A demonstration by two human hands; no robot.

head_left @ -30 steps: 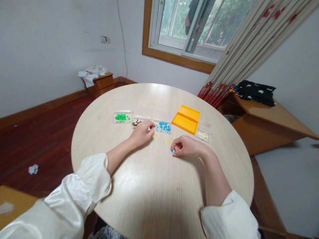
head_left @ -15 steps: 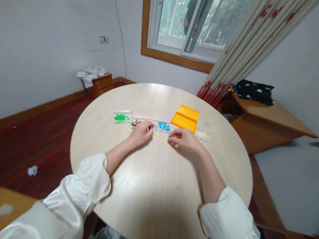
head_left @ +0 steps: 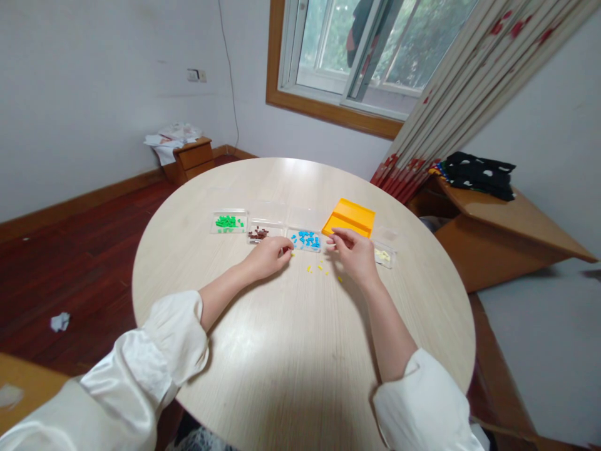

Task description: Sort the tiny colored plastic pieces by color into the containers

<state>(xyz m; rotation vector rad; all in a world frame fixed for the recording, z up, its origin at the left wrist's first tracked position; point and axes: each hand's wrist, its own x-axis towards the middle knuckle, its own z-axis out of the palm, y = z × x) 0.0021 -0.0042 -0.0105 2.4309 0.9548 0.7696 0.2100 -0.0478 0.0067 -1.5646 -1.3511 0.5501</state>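
Observation:
My left hand (head_left: pixel 270 257) rests low over the table beside the clear tray of brown pieces (head_left: pixel 258 234), its fingers curled together round something too small to make out. Nearby is a clear tray of blue pieces (head_left: pixel 307 239). My right hand (head_left: pixel 355 254) is raised by the front edge of the open yellow box (head_left: pixel 352 213), fingers bent and drawn together; what they hold, if anything, is too small to tell. Several tiny yellow pieces (head_left: pixel 320 267) lie on the table between my hands.
A clear tray of green pieces (head_left: pixel 228 223) stands at the left of the row, and one with pale yellow pieces (head_left: pixel 384 255) right of my right hand. All stand on the round wooden table (head_left: pixel 291 326). Beyond are a small cabinet (head_left: pixel 195 156) and a tilted brown board (head_left: pixel 507 232).
My right hand has moved up and away from the yellow pieces towards the yellow box, uncovering some of them. My left hand has shifted slightly down, showing more of the brown pieces.

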